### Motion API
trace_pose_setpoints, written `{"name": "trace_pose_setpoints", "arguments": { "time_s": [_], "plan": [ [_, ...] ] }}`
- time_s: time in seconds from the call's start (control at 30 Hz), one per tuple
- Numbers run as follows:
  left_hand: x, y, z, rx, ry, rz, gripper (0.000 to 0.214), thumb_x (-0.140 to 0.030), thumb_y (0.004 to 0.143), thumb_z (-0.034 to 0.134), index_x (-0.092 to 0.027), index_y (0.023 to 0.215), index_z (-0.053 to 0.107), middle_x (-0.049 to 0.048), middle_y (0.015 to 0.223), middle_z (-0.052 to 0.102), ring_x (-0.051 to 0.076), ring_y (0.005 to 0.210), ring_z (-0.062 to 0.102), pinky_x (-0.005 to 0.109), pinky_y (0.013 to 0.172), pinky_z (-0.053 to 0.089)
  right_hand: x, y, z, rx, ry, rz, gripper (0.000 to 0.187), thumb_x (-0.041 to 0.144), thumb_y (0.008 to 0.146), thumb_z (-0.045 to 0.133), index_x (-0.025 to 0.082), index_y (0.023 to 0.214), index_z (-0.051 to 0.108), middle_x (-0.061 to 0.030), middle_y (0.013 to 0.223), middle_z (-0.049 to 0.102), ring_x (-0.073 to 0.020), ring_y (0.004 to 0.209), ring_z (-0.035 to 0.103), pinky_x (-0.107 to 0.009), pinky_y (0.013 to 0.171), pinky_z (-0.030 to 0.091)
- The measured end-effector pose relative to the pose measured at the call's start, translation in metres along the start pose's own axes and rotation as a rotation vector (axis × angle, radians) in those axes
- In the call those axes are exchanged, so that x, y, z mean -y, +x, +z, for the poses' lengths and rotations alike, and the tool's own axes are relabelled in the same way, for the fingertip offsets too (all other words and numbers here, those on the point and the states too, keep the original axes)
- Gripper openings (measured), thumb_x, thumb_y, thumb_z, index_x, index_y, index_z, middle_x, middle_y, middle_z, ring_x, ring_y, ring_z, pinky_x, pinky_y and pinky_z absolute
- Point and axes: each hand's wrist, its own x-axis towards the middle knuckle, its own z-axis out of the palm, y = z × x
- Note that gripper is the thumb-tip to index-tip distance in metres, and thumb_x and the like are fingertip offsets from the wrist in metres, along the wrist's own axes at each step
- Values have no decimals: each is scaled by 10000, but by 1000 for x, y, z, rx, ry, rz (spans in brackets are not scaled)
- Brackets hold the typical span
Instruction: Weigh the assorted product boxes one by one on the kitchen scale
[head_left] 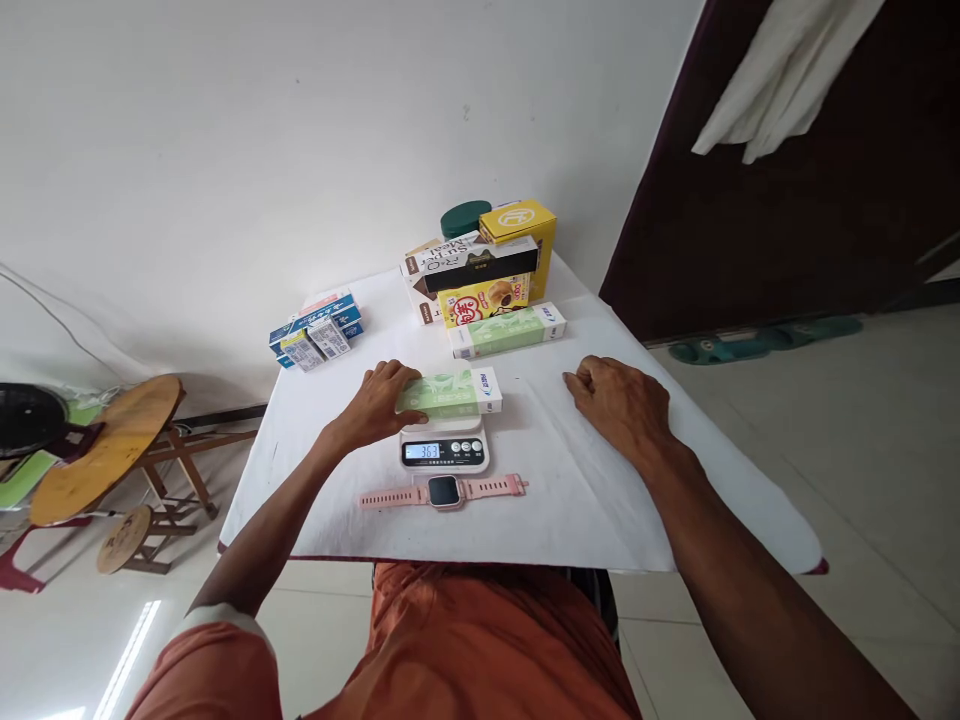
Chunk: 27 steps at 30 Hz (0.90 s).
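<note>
My left hand (384, 402) grips the left end of a long green-and-white box (450, 393), thumb at the near side and fingers over the back. The box lies across the white kitchen scale (444, 452), whose lit display seems to read 363. Just in front of the scale, a pink-strapped smartwatch (444, 491) is laid out flat. My right hand (624, 408) rests on the table to the right, curled into a loose fist with nothing visible in it. Behind the scale lies a second green-and-white box (510, 331).
Yellow (484, 298) and brown-and-white cartons (422, 296) stand at the back, near a dark green lid (465, 217). Blue boxes (349, 316) and small white boxes (328, 337) are grouped at the left. White cloth covers the table (585, 520); a wall rises behind it.
</note>
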Motion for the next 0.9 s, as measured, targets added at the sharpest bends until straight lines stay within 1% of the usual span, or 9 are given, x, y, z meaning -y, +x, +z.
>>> {"name": "trace_pose_setpoints", "arguments": {
  "time_s": [0.23, 0.3, 0.4, 0.5, 0.57, 0.63, 0.77, 0.83, 0.9],
  "plan": [
    [2, 0, -4, -56, -25, 19, 779, -502, 878, 824, -252, 1517, 455, 154, 1437, 569, 363, 1302, 535, 558, 1073, 452, 1, -1, -3, 10, 12, 3, 215, 328, 1006, 512, 228, 836, 597, -103, 999, 744, -262, 888, 649, -360, 681, 341],
    [-3, 2, -1, -55, -16, 28, 757, -499, 885, 819, -239, 1503, 469, 157, 1438, 577, 365, 1310, 531, 555, 1081, 443, 2, -2, -4, 23, 24, 7, 221, 328, 1004, 519, 234, 810, 567, -105, 994, 739, -262, 884, 645, -359, 679, 338],
    [-7, 3, 6, -13, 4, 27, 604, -422, 909, 803, -209, 1412, 544, 146, 1354, 633, 347, 1256, 566, 532, 1067, 448, 3, -3, -6, 46, 39, 23, 256, 322, 995, 538, 245, 757, 486, -106, 975, 726, -266, 871, 640, -358, 661, 329],
    [2, -7, 8, -63, -13, -7, 496, -388, 925, 784, -208, 1340, 580, 119, 1280, 659, 318, 1199, 597, 498, 1039, 464, 1, -2, -5, 46, 64, 16, 281, 319, 980, 541, 257, 728, 432, -106, 923, 701, -277, 834, 632, -366, 639, 324],
    [19, -19, 3, -157, -28, -64, 497, -403, 929, 777, -214, 1343, 577, 112, 1276, 652, 310, 1201, 601, 484, 1037, 470, -1, -2, -3, 38, 91, -5, 283, 335, 974, 525, 264, 720, 421, -110, 892, 685, -289, 813, 623, -378, 629, 325],
    [44, -32, -6, -234, -9, -153, 493, -394, 934, 764, -221, 1356, 575, 112, 1289, 639, 311, 1219, 597, 483, 1052, 469, -4, -1, -1, 24, 110, -19, 281, 355, 967, 505, 270, 717, 409, -119, 883, 680, -302, 800, 613, -393, 622, 326],
    [103, -45, -18, -284, 116, -407, 476, -333, 933, 746, -236, 1369, 584, 139, 1375, 587, 351, 1305, 541, 515, 1092, 440, -8, 0, 5, -7, 128, -34, 267, 391, 947, 475, 275, 716, 408, -133, 878, 681, -318, 783, 601, -412, 617, 331],
    [127, -44, -17, -303, 176, -525, 485, -319, 916, 763, -233, 1363, 598, 167, 1417, 553, 378, 1329, 513, 533, 1096, 429, -9, 1, 6, -16, 138, -40, 258, 404, 937, 470, 276, 718, 423, -132, 873, 682, -326, 790, 602, -416, 622, 339],
    [146, -41, -11, -320, 219, -591, 487, -325, 906, 771, -229, 1356, 610, 190, 1435, 533, 399, 1327, 502, 550, 1091, 420, -8, 0, 6, -17, 142, -39, 256, 411, 934, 473, 274, 720, 439, -133, 873, 683, -333, 798, 604, -421, 628, 346]
  ]
}}
